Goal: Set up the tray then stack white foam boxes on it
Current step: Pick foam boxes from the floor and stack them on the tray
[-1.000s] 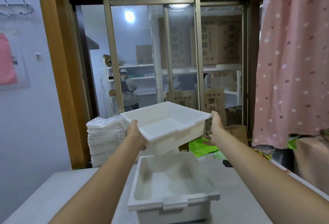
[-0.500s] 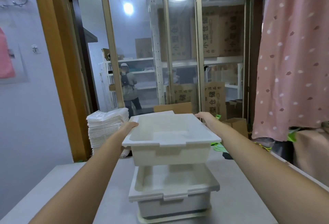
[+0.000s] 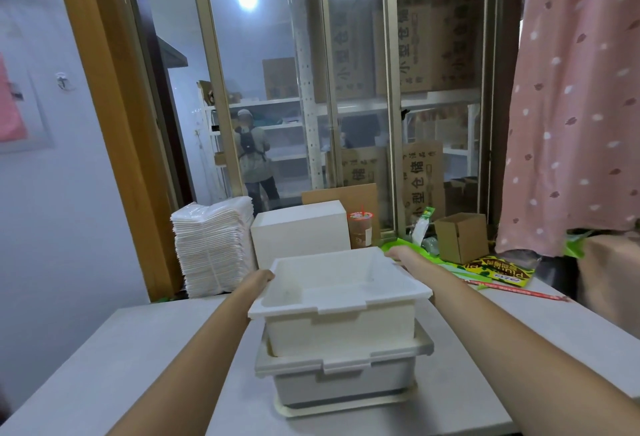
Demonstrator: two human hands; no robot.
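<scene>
On the tabletop (image 3: 138,366) in front of me, I have the upper foam box (image 3: 341,297) seated part-way into the lower foam box (image 3: 343,373), which stands on the cream tray (image 3: 346,407); only the tray's front lip shows under the stack. My left hand (image 3: 261,278) is closed on the upper box's left rim, and my right hand (image 3: 398,255) presses the far right corner, though the box wall hides those fingers, so I cannot tell how firmly they grip.

The upper box looks slightly skewed: its left rim overhangs the lower box's rim, and its body seems to bear against the lower box's inner wall instead of sitting level. My worry is that pushing down unevenly would wedge it crooked, and foam, I judge, may crack or shed at the rim under a sideways load.

Letting go too early could leave it tilted, and later boxes would lean with it. A hard downward press might also slide the lower box on the tray, since nothing visibly locks them together.

Behind the stack stand another foam box (image 3: 299,231) and a pile of white bags (image 3: 213,245), both close enough that a careless pull-back of my left arm could nudge them.
</scene>
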